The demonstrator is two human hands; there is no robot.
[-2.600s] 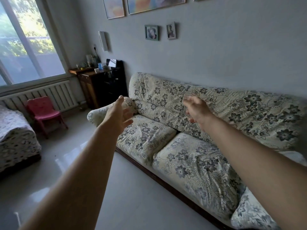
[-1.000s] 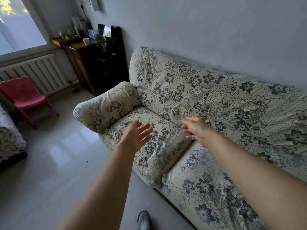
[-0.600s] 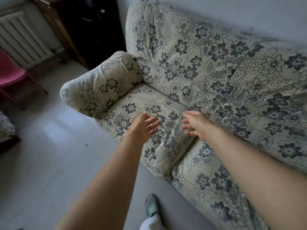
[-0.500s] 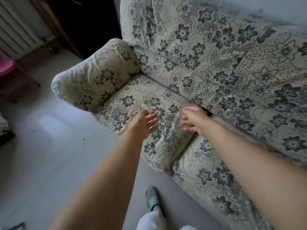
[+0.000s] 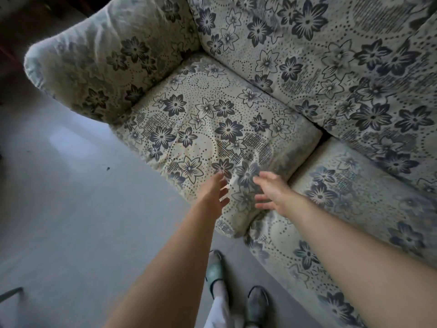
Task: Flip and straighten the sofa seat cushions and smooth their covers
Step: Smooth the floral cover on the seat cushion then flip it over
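Two bare hands reach over the front corner of the cream, dark-flowered fabric seat cushion [image 5: 212, 129] at the sofa's end, neither holding anything. Left hand [image 5: 214, 194] and right hand [image 5: 272, 192] hover side by side with fingers loosely spread, the wrinkled cover just beneath them. Beside the right hand lies the neighbouring flowered seat cushion [image 5: 350, 209]; beyond both rises the padded floral armrest [image 5: 106, 60].

Both hands [image 5: 246, 192] outstretched (fingers spread)
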